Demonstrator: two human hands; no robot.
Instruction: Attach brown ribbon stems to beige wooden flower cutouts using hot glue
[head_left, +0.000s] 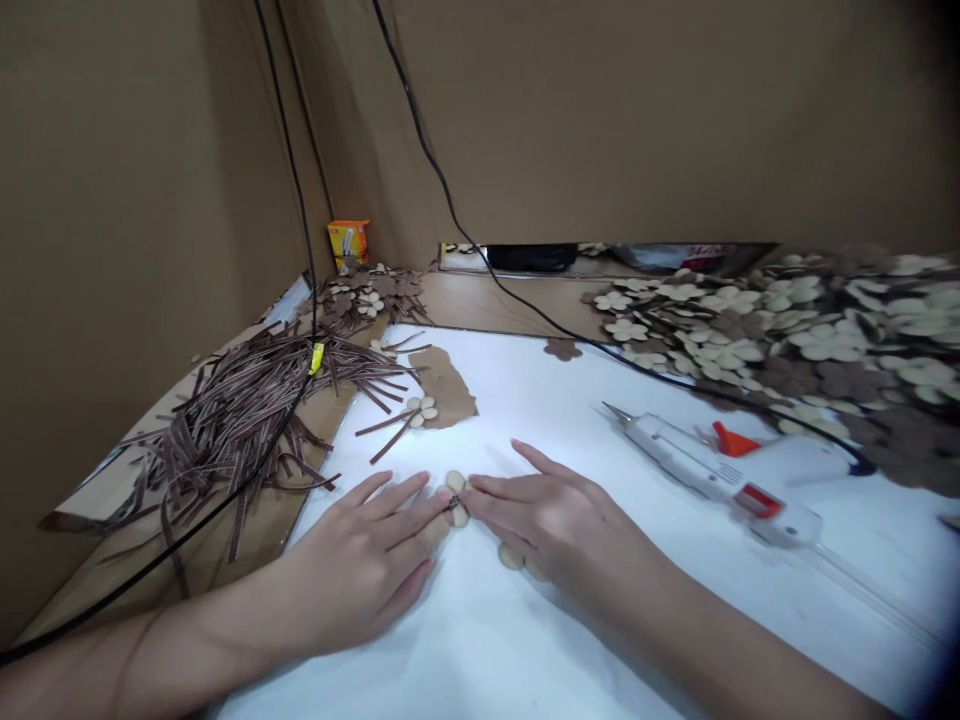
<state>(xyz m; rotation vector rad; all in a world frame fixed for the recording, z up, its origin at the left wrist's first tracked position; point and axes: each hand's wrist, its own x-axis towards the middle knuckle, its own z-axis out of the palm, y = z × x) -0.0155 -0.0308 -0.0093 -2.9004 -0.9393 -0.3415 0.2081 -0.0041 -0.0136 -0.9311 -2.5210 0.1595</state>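
Observation:
A small cream felt flower (456, 483) lies on the white tabletop between my hands, its middle partly covered by fingertips. A bit of brown ribbon seems to show at its centre. My left hand (367, 565) presses thumb and fingers onto the flower's left side. From the other side, my right hand (559, 520) pinches its right edge, with one finger raised. Under the right hand, a second cream flower (511, 557) peeks out, mostly hidden. Farther back, a cream flower with brown ribbon tails (421, 410) rests against a torn piece of brown cardboard (444, 385).
A heap of brown stitched ribbons (232, 420) spreads at the left. Many cream and brown felt flowers (780, 330) pile up at the back right. A white glue gun (720, 470) lies on the right. A black cable (450, 200) hangs across. An orange box (349, 242) stands in the corner.

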